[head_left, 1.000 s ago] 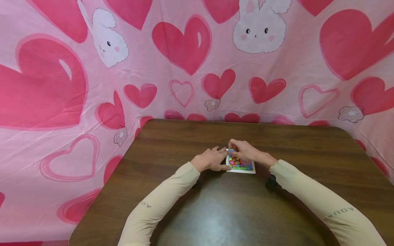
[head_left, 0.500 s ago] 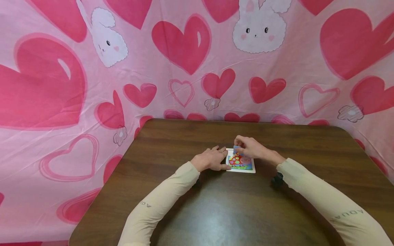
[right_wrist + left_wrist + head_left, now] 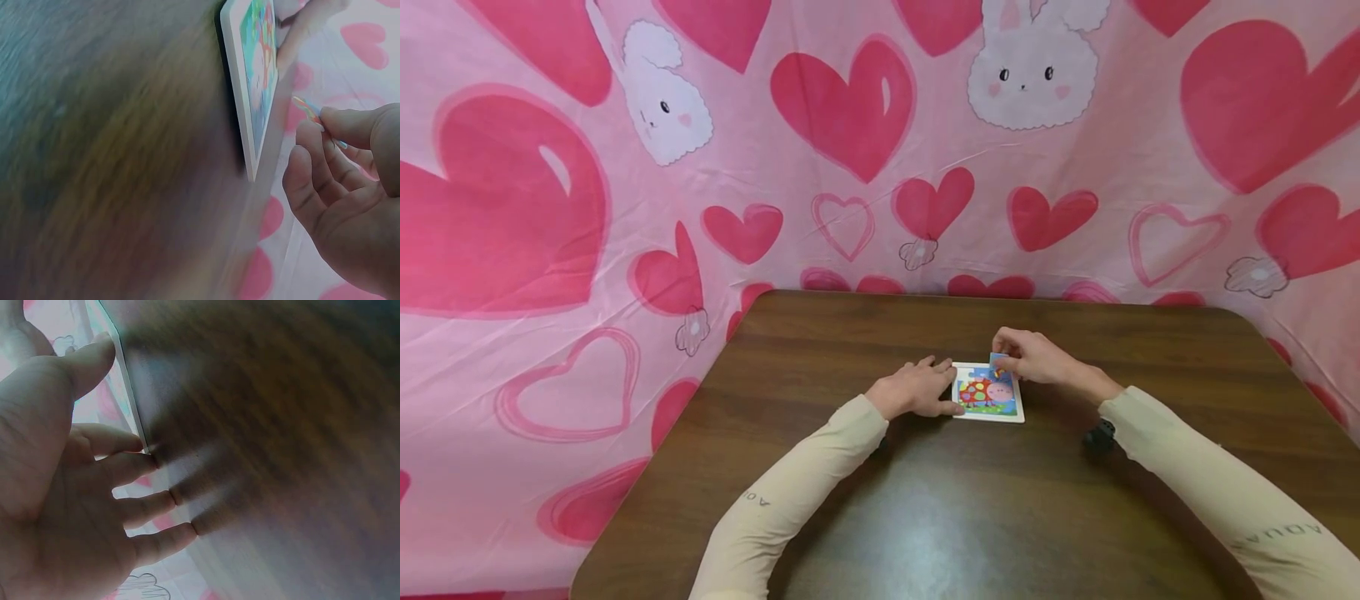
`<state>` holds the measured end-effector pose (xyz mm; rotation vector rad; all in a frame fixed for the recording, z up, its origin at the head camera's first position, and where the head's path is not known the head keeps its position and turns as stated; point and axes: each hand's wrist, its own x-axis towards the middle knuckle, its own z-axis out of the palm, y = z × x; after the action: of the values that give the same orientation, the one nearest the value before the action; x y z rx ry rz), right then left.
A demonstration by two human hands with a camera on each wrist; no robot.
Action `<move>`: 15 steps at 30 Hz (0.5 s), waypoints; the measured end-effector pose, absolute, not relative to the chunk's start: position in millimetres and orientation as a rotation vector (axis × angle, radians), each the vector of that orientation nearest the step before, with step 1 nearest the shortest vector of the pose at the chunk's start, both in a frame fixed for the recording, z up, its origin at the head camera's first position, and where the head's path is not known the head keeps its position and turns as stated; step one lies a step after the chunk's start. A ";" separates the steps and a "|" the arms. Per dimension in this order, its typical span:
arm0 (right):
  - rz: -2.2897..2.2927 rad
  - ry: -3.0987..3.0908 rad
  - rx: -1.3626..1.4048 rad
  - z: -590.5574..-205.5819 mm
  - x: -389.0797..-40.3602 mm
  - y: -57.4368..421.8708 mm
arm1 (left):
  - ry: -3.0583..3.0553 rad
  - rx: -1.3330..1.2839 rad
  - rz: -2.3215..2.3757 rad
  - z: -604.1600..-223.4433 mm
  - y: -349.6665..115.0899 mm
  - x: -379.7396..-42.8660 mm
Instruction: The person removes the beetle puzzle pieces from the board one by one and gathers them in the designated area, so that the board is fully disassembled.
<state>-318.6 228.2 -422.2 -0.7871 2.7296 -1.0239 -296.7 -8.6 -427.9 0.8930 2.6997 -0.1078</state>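
A small jigsaw puzzle board [image 3: 992,418] with a white border and a red spotted ladybug picture lies flat on the table. A pale gap shows in its upper left part. My left hand [image 3: 916,390] rests at the board's left side, fingers spread, thumb on its lower left corner. In the left wrist view the fingertips of that hand [image 3: 75,481] touch the tabletop and the board's edge. My right hand [image 3: 1033,354] pinches a blue puzzle piece [image 3: 997,362] over the board's upper right corner. Seen from the right wrist, the thin piece [image 3: 306,109] is tilted, apart from the board.
The brown wooden table [image 3: 880,500] has rounded corners and spreads around the board. A pink cloth [image 3: 842,108] with hearts and rabbits hangs behind and to the left of it. A dark wrist camera [image 3: 1099,437] sits under the right wrist.
My right hand has lifted the puzzle piece from the board's upper left part and carried it right, to the upper right corner, uncovering the pale gap. The left hand stays still.
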 end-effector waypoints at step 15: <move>-0.951 2.725 -0.694 -412.7 -318.3 260.4 | 2.694 0.916 -0.082 -428.5 -10.3 -297.2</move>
<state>-318.3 260.4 -412.7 -0.6941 2.7254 -0.9506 -297.2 -10.3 -428.5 0.9156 2.6938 -0.0821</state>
